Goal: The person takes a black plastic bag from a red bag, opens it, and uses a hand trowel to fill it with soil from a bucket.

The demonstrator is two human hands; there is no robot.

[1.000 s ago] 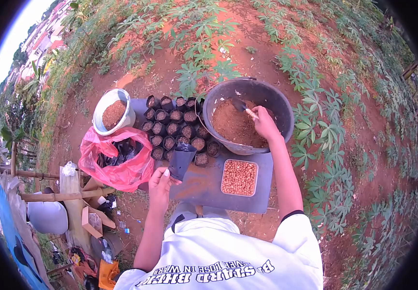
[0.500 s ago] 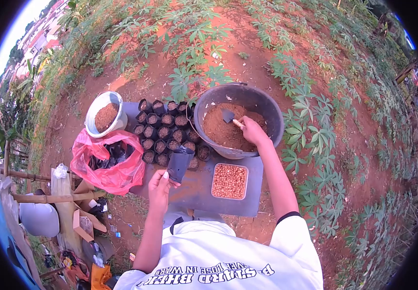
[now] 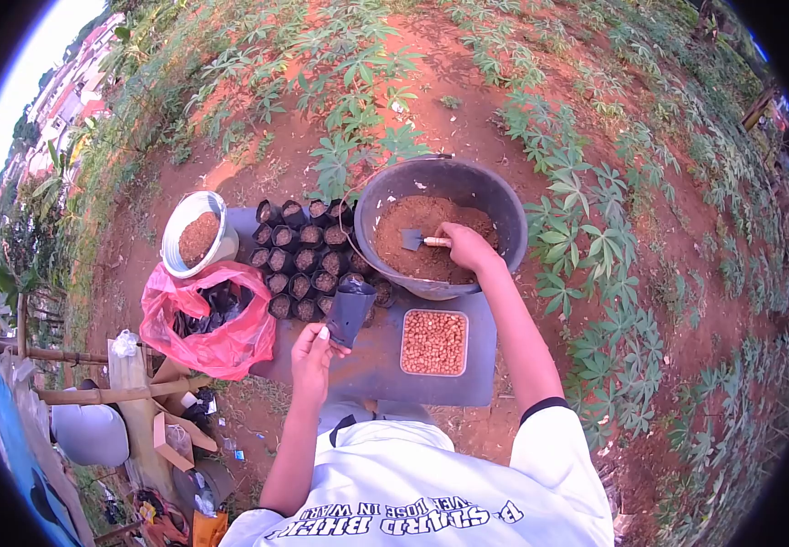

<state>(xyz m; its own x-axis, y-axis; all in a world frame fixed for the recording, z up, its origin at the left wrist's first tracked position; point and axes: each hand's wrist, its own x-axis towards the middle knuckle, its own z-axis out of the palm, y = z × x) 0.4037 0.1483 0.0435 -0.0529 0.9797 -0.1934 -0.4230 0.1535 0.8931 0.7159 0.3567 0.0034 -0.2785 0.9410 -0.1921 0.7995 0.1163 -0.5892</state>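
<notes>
My left hand [image 3: 313, 354] grips a black plastic planting bag [image 3: 350, 312] near its lower end, its mouth tilted up toward the bucket. Inside the large dark bucket [image 3: 521, 214], my right hand [image 3: 466, 246] is closed on the handle of a small hand trowel [image 3: 413, 240]. The trowel's grey blade rests at the surface of the brown soil [image 3: 423, 214]. Rows of soil-filled black bags [image 3: 309, 235] stand just beyond my left hand. Below the bucket sits a clear square tub of corn kernels [image 3: 434, 342].
A white pail of soil [image 3: 222, 239] stands at the table's far left. In front of it, a pink plastic bag [image 3: 162, 322] holds black plastic. Everything is on a low grey table [image 3: 385, 387]. Leafy plants [image 3: 563, 237] grow on red ground around; bamboo poles [image 3: 130, 392] lie left.
The trowel has shifted from pointing up-left to lying nearly level, its blade lower in the bucket. My left hand still holds the planting bag, slightly more to the right. The view has shifted a little.
</notes>
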